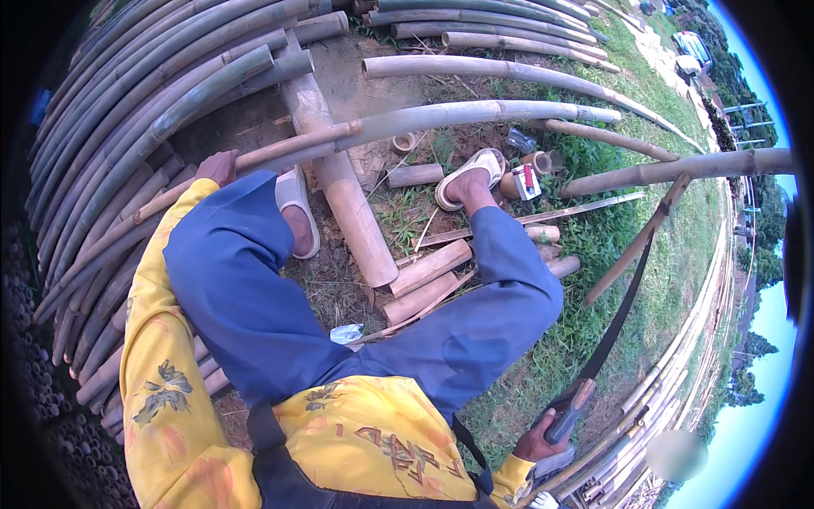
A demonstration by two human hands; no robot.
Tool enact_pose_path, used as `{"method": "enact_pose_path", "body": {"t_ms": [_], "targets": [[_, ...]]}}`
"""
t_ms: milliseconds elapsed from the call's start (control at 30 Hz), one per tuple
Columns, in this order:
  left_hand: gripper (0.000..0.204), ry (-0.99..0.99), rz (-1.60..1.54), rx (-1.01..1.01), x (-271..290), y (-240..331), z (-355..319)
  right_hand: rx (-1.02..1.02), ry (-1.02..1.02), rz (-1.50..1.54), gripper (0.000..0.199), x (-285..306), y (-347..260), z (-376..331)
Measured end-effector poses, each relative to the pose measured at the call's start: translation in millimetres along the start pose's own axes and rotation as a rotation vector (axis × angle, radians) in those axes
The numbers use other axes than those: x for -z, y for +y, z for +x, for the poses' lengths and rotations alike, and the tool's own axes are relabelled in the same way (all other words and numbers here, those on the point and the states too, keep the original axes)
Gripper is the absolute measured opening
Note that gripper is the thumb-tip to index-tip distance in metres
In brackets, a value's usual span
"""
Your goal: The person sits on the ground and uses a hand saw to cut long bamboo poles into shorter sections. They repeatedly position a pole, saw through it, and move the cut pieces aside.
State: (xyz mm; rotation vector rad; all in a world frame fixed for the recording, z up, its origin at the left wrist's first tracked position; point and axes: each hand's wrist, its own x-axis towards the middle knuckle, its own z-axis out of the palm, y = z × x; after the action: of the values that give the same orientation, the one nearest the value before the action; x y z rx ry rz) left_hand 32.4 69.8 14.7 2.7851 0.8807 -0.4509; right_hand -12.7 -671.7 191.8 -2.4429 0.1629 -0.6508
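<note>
My left hand [219, 168] is closed around a slim brown bamboo pole [297, 142] beside my left knee. That pole runs back to the lower left and meets a thicker greyish bamboo pole [475, 113] lying crosswise in front of me. Both pass over a thick bamboo log [343, 191] on the ground between my feet. Out at my right side, my right hand [536, 438] grips the wooden handle of a handsaw [617, 327]. Its long, dark, tapering blade points up and away, with the tip near a slanted bamboo prop; its teeth cannot be made out.
Stacked bamboo poles [161, 93] fill the left side. Short bamboo pieces [431, 267] lie near my right foot, beside a red-and-white packet [526, 181]. A raised bamboo pole [678, 172] rests on a slanted prop [636, 242] at right. More poles [644, 416] lie farther right.
</note>
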Motion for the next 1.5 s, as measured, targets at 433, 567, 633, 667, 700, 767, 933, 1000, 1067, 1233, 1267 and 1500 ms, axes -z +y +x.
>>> {"method": "enact_pose_path", "body": {"t_ms": [433, 567, 633, 667, 700, 767, 933, 1000, 1067, 1233, 1267, 1500], "targets": [[0.054, -0.008, -0.015, 0.02, 2.2, 4.7, -4.0, 0.12, -0.784, 0.78, 0.009, -265.0, -137.3, 20.5], [0.055, -0.012, 0.002, 0.015, 3.5, 3.2, -7.7, 0.259, -0.843, 0.695, 0.01, -296.2, -130.9, 15.1], [0.053, -0.011, 0.006, 0.022, 2.7, 4.1, -6.9, 0.251, -0.877, 0.683, 0.011, -300.1, -134.8, 16.3], [0.052, -0.015, 0.008, 0.026, 4.6, 5.6, -7.4, 0.25, -0.886, 0.684, 0.012, -301.1, -135.1, 16.1], [0.052, -0.019, 0.011, 0.03, 4.3, 7.2, -7.4, 0.249, -0.894, 0.684, 0.013, -301.6, -134.7, 15.2], [0.051, -0.019, 0.017, 0.037, -1.2, 1.7, -4.0, 0.29, -0.928, 0.689, 0.017, -303.6, -132.7, 15.3], [0.046, 0.002, 0.006, 0.029, -0.4, 6.2, -4.0, 0.283, -0.944, 0.726, 0.021, -301.5, -144.8, 10.4], [0.045, -0.015, 0.027, 0.021, 5.0, 13.1, -2.9, 0.244, -0.941, 0.713, 0.021, -299.3, -146.3, 10.0], [0.047, -0.001, 0.007, 0.054, -0.9, 4.0, -3.7, 0.272, -0.954, 0.703, 0.021, -295.6, -146.0, 11.6], [0.045, -0.018, 0.022, 0.048, 4.6, 12.4, -8.1, 0.337, -0.946, 0.696, 0.021, -283.8, -130.9, 9.6], [0.045, -0.017, 0.028, 0.054, 2.2, 9.8, -7.0, 0.321, -0.963, 0.697, 0.021, -285.9, -131.8, 12.1], [0.046, -0.023, 0.043, 0.037, -4.4, 2.5, -2.0, 0.261, -1.04, 0.685, 0.025, -314.6, -145.3, 23.1]]}}
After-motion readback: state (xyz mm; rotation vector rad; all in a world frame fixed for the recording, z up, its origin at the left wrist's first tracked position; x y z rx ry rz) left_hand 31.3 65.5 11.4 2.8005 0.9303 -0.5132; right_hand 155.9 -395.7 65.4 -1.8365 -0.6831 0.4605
